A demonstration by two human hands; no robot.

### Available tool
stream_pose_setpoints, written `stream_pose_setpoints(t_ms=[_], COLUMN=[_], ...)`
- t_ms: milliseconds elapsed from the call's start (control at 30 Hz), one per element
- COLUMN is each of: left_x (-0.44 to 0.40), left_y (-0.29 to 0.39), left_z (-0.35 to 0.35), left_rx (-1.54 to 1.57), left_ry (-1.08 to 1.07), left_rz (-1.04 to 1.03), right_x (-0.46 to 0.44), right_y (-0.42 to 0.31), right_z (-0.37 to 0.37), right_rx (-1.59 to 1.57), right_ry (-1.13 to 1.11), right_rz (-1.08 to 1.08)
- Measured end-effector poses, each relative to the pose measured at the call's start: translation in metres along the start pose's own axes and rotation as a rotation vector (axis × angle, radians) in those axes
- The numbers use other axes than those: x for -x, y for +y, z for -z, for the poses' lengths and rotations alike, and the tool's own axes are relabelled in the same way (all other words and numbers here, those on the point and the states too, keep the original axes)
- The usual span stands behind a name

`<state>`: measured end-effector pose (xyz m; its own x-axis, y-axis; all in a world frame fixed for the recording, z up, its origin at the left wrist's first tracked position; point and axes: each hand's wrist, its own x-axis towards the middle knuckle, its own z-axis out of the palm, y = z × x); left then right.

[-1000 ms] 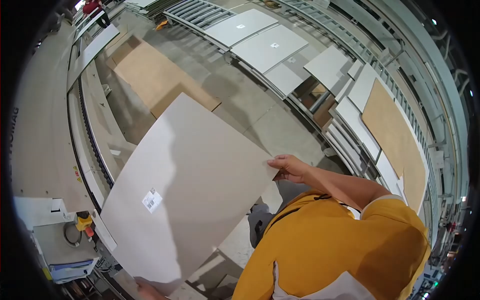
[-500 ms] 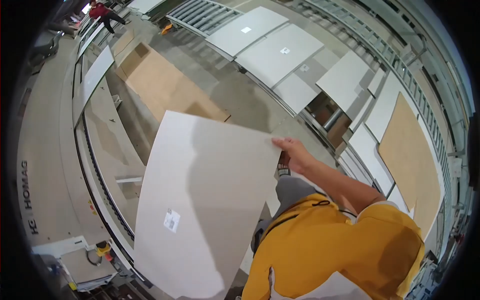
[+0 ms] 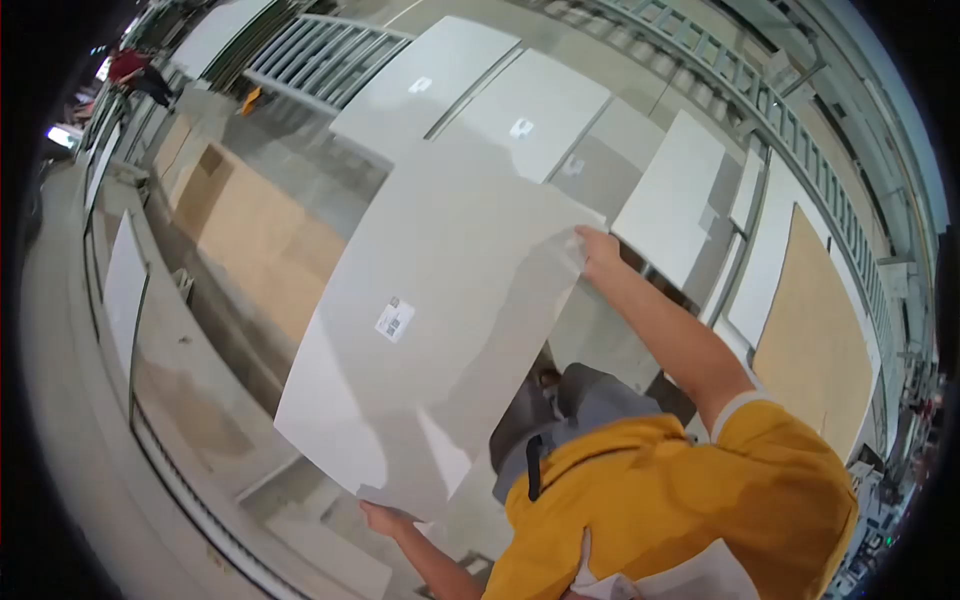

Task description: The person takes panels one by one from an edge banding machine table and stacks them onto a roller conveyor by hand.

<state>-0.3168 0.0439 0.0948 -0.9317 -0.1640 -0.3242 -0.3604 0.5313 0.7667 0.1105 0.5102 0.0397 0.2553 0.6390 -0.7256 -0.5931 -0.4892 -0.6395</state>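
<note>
A large, pale grey, flat rectangular panel (image 3: 440, 270) is held in front of the body by both hands, tilted in view, with a small white printed paper label (image 3: 395, 319) on its upper face. The right hand (image 3: 600, 250) grips the panel's right edge close to the far right corner, thumb on top; its other fingers are largely hidden. The left hand (image 3: 388, 516) grips the near short edge around its middle, with the fingers underneath mostly out of sight.

The panel's far end overlaps, in view, the near edge of a grey metal roller conveyor (image 3: 325, 62); whether it touches anything there cannot be told. Along that conveyor lie a white rectangular board with a label (image 3: 440, 70) beside the bare rollers, then a second labelled white board (image 3: 550, 100), and, nearer the right hand, another white rectangular board (image 3: 672, 190). Farther along the conveyor's right end is a tan, curved-looking sheet (image 3: 815, 335).

Beyond the panel's left edge, a long brown board (image 3: 260, 240) lies low, near the floor. Farther left, a narrow white board (image 3: 123, 300) rests along a long beige machine (image 3: 65, 400). A person in a dark red top (image 3: 128, 68) is in the far left background.
</note>
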Motion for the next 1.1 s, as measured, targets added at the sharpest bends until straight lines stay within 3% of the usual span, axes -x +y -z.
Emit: stream_pose_setpoints(t_ms=[100, 133, 200, 300, 333, 433, 500, 567, 633, 700, 800, 933, 1100], left_x=[-0.012, -0.021, -0.038, -0.02, -0.018, -0.019, -0.008, -0.006, 0.011, 0.04, 0.049, 0.057, 0.009], left_y=[0.023, 0.021, -0.003, 0.004, -0.006, -0.044, -0.062, -0.081, -0.065, -0.014, 0.026, 0.079, 0.147], left_z=[-0.118, -0.155, -0.215, -0.311, -0.336, -0.413, -0.447, -0.46, -0.462, -0.456, -0.445, -0.469, -0.597], left_rx=[0.11, 0.103, -0.032, 0.099, 0.08, 0.135, -0.145, -0.142, -0.123, 0.032, -0.07, 0.029, -0.058], left_ry=[-0.153, -0.16, -0.163, -0.204, -0.197, -0.218, -0.19, -0.213, -0.234, -0.21, -0.183, -0.222, -0.23], left_rz=[0.18, 0.185, 0.048, 0.149, 0.158, 0.125, 0.017, 0.008, -0.013, 0.131, 0.15, 0.114, 0.091], right_x=[-0.109, -0.147, -0.153, -0.249, -0.274, -0.359, -0.389, -0.39, -0.377, -0.395, -0.372, -0.359, -0.422], right_y=[-0.02, -0.022, -0.047, -0.058, -0.059, -0.063, -0.066, -0.079, -0.103, -0.111, -0.14, -0.173, -0.198], right_z=[-0.015, -0.008, -0.04, -0.028, -0.027, -0.001, 0.008, 0.006, -0.012, -0.007, -0.04, -0.1, -0.192], right_rx=[0.079, 0.238, 0.18, 0.334, 0.224, 0.245, 0.162, 0.074, 0.196, 0.162, 0.105, -0.007, -0.094], right_ry=[0.144, 0.125, 0.348, 0.492, 0.524, 0.409, 0.352, 0.31, 0.647, 0.745, 0.667, 0.491, 0.233], right_rz=[0.115, 0.216, 0.099, 0.223, 0.219, 0.229, 0.18, 0.135, 0.106, 0.198, 0.232, 0.242, 0.176])
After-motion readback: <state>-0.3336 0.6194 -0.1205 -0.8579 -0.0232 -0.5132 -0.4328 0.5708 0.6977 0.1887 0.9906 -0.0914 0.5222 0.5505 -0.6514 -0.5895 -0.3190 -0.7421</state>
